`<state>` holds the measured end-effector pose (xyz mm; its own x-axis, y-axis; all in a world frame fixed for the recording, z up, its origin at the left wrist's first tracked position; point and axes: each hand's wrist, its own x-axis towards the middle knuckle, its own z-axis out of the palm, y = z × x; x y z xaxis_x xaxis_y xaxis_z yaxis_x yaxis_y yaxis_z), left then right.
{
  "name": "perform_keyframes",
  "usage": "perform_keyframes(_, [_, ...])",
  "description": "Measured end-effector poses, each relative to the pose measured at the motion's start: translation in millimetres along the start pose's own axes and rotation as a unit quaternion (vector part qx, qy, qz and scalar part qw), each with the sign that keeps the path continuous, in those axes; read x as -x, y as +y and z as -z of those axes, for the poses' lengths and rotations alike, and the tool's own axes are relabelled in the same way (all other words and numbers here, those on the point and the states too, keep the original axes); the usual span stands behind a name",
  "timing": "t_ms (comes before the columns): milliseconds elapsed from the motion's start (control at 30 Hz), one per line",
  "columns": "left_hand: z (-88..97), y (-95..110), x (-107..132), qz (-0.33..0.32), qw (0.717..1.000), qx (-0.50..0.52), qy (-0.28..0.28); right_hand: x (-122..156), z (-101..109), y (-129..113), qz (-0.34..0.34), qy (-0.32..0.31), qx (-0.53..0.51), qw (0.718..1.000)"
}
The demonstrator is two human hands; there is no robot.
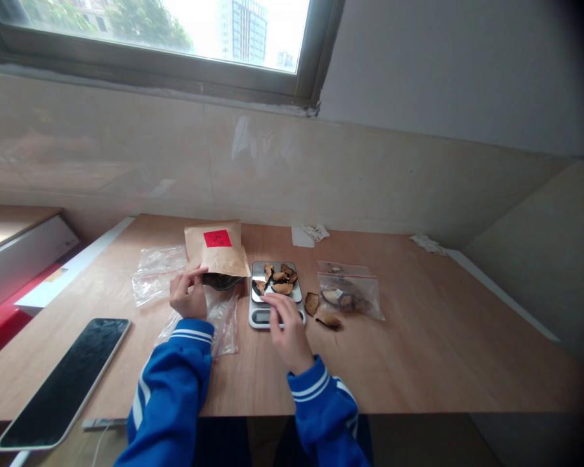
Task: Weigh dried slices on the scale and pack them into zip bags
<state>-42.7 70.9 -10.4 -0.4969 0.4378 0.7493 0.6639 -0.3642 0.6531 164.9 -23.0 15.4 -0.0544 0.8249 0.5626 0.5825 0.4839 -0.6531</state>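
My left hand (189, 295) is closed on the lower edge of a brown paper bag (199, 250) with a red label, beside its dark opening. My right hand (292, 334) hovers at the front of a small kitchen scale (254, 323), fingers stretched forward and thumb apart, partly covering the display. Several dried brown slices (282, 288) with dark edges lie on the metal pan just beyond my right fingertips. Right of the scale, two more pieces rest on the table, a flat dried slice (312, 303) and a curved dried slice (328, 322).
A clear zip bag (365, 295) holding dark pieces lies at right. Empty-looking plastic bags (226, 321) spread under and beside my left hand. A large phone or tablet (68, 379) sits at the table's left edge. Crumpled tissue (315, 232) lies by the wall.
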Motion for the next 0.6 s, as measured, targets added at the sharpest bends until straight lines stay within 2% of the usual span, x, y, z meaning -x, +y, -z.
perform_keyframes(67, [0.6,0,0,-0.005,1.0,-0.003,0.0,-21,-29,-23,0.034,-0.09,-0.025,0.995])
perform_keyframes(133, [1.5,1,0,-0.012,1.0,-0.006,0.0,-43,-61,-37,0.038,-0.132,0.018,0.99])
perform_keyframes(200, [2.3,2,0,-0.018,1.0,-0.007,-0.001,-63,-88,-43,0.005,-0.191,0.097,0.977])
perform_keyframes(267, [2.8,3,0,-0.02,1.0,-0.006,-0.003,-78,-107,-43,-0.037,-0.228,0.155,0.961])
perform_keyframes(367, [2.4,3,0,-0.022,1.0,-0.004,0.002,-89,-119,-40,-0.047,-0.237,0.181,0.953])
perform_keyframes(600, [0.0,1,0,-0.028,1.0,-0.008,0.004,-90,-123,-38,-0.016,-0.216,0.25,0.944])
